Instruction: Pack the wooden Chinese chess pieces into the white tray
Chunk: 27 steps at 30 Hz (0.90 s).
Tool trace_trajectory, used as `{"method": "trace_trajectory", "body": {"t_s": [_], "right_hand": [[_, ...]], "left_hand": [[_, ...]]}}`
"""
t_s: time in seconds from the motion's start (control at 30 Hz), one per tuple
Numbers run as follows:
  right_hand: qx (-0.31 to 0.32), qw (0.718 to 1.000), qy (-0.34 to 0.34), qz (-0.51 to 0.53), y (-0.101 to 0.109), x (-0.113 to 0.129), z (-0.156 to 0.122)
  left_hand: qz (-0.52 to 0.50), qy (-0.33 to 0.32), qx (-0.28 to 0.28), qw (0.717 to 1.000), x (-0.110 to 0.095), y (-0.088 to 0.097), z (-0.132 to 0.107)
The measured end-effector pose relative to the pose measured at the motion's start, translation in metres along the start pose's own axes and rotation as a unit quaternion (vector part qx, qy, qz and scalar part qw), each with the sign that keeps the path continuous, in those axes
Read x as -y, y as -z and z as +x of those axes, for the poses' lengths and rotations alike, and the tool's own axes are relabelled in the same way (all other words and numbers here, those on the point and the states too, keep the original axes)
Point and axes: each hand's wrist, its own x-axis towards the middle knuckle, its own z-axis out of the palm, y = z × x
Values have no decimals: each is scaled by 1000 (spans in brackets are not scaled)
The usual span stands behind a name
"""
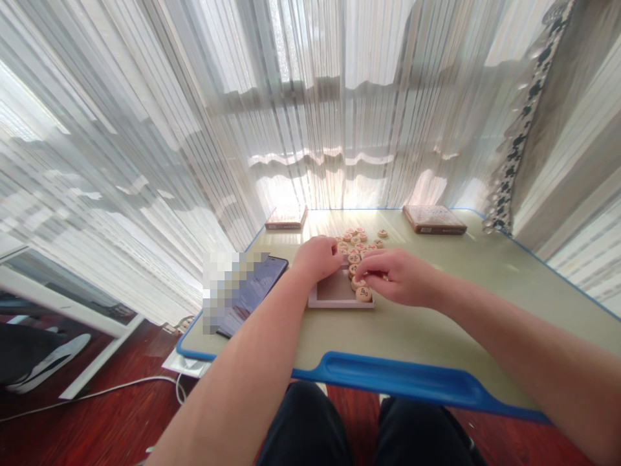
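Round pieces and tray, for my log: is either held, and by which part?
Cannot be told: the right hand is over a round piece in the tray; the left hand covers the tray's edge.

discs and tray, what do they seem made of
Discs: probably wood, smooth finish, judging by their pale tan color; plastic is possible. Tray: perhaps plastic or card, given its thin, pale, straight walls; finish unclear.

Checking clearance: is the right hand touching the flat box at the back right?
Apart. The head view shows pale green tabletop between the right hand and the box.
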Motion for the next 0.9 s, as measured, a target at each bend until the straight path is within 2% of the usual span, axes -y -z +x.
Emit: {"method": "trace_trajectory", "body": {"t_s": [0.07,0.17,0.27,0.37,0.43,0.53,0.63,0.73,0.8,0.9], "right_hand": [[-56,998,-34,-22,-1,-10,2],[-97,985,-101,-98,-1,-30,3],[-111,974,-139,-142,3,-47,4],[-112,967,-159,-166,5,-51,4],[-98,969,-146,-175,4,-49,4],[-67,975,-86,-192,-3,-45,5],[-47,978,-32,-199,-10,-42,5],[-46,978,-7,-201,-12,-39,6],[-45,978,-5,-202,-10,-37,5],[-24,980,-24,-197,-5,-32,5]], "left_hand": [[-7,-3,-1,1000,-1,0,-1],[-25,-28,-8,999,-3,0,-3],[-56,-65,-2,996,-5,0,-4],[-87,-90,-9,992,-6,0,-4],[-97,-77,-41,991,-4,1,-2],[-98,-49,-76,991,1,-3,3],[-84,-78,-45,992,6,-10,9],[-61,-117,-1,991,8,-15,11],[-62,-112,8,992,7,-14,11],[-98,-73,7,993,5,-9,8]]}}
